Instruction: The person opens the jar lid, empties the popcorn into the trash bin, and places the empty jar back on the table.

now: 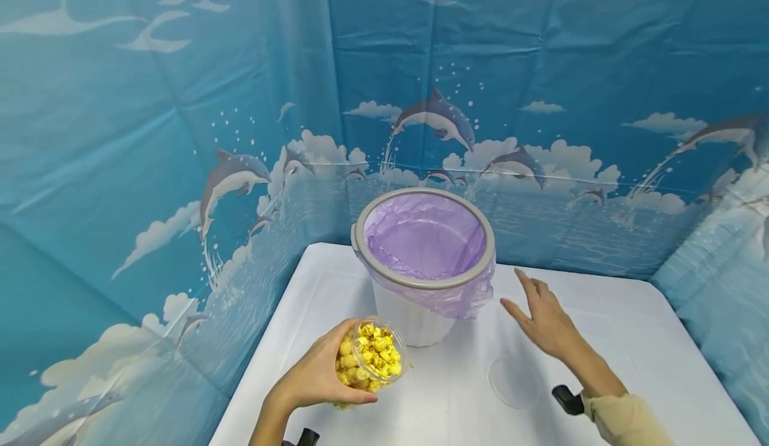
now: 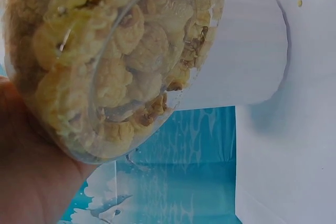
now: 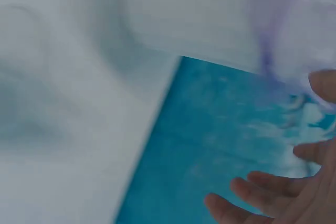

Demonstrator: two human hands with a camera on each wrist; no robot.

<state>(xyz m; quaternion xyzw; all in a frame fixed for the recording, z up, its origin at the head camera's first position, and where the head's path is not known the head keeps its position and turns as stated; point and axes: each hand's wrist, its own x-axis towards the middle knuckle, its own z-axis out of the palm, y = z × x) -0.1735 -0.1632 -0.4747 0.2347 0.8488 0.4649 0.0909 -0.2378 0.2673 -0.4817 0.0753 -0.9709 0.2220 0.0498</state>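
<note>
A clear tub of yellow popcorn (image 1: 377, 351) is gripped by my left hand (image 1: 318, 369), thumb along the near side and fingers around the far side. The tub leans to the right, its open mouth facing up and toward the right. In the left wrist view its clear base and the popcorn (image 2: 142, 51) fill the upper left. Just behind it stands a white bin (image 1: 408, 316) with a grey rim and a purple liner bag (image 1: 420, 232). My right hand (image 1: 547, 322) is in the air right of the bin, fingers spread and holding nothing.
A round clear lid (image 1: 513, 382) lies on the white table (image 1: 444, 399) below my right hand. Small yellow crumbs (image 2: 300, 3) dot the tabletop near the bin. Blue curtains (image 1: 541, 99) printed with dolphins enclose the table's back and sides.
</note>
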